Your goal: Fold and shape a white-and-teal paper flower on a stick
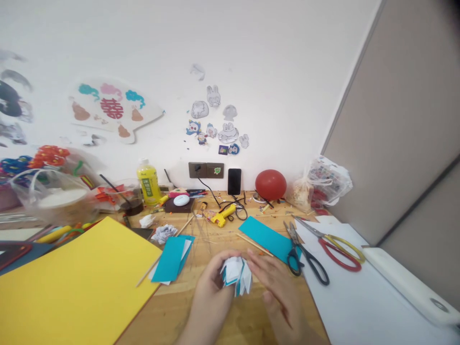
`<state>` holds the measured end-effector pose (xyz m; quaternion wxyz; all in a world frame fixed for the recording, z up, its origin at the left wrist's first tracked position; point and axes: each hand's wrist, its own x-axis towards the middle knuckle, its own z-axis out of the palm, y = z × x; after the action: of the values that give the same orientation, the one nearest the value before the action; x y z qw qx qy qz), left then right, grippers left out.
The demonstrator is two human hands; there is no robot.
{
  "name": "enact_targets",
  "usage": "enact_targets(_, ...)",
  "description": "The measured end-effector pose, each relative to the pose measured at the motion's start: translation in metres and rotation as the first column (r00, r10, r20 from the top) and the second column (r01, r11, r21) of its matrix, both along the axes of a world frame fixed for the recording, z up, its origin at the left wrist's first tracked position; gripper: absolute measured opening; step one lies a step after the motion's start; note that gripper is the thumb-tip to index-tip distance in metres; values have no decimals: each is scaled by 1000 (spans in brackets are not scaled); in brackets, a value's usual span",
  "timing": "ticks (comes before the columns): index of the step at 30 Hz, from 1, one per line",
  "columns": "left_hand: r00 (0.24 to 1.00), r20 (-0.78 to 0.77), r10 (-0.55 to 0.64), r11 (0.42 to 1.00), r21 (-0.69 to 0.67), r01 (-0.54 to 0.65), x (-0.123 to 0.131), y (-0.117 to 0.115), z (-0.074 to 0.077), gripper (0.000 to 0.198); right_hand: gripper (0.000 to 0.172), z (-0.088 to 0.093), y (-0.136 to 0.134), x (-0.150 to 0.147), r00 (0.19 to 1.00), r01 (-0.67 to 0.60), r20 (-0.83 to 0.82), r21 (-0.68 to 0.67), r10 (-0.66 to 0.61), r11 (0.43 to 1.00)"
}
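Observation:
Low in the middle of the view, a bundle of folded white and blue paper [235, 274] is held above the wooden table. My left hand [213, 290] is closed around its left side, thumb in front. My right hand [275, 287] lies along its right side, fingers stretched out, fingertips touching the paper's edge. Left of the hands lie blue and white paper strips [171, 261]. Beyond my right hand is a wide blue strip [266, 237] with a thin wooden stick [253, 243] beside it. Black-handled scissors [304, 256] rest at the strip's right end.
Yellow card [89, 282] covers the left side; white sheets [345, 297] cover the right, under red-and-yellow-handled scissors [339, 247]. Further back are a yellow glue gun [223, 215], a drink bottle [148, 182], a phone [234, 182], a red balloon [270, 184] and a crumpled paper piece [165, 234].

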<state>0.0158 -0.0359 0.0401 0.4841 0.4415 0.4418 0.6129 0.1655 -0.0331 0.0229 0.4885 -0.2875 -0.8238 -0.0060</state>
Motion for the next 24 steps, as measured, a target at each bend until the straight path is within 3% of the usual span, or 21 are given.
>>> enact_targets(3,1000,19,-4,1000,3,4,0,0,0,39,40,0,-1,-1,999,-17,45,83,13,996)
enact_targets(11,999,30,15,1000,-3,-15,1,-3,1,40,41,-1,-1,-2,973,85,177,328,-149,941)
enact_targets(14,1000,26,13,1000,-19,-13,1,-2,0,40,40,-2,0,-2,976,93,161,301,-146,949)
enact_targets(19,1000,13,16,1000,-27,-15,1,2,-4,42,40,-3,-1,-5,993,80,77,140,-91,987)
enact_targets(24,1000,-11,21,1000,-6,-21,-2,5,-9,46,39,-2,-1,-9,988,48,134,218,-78,975)
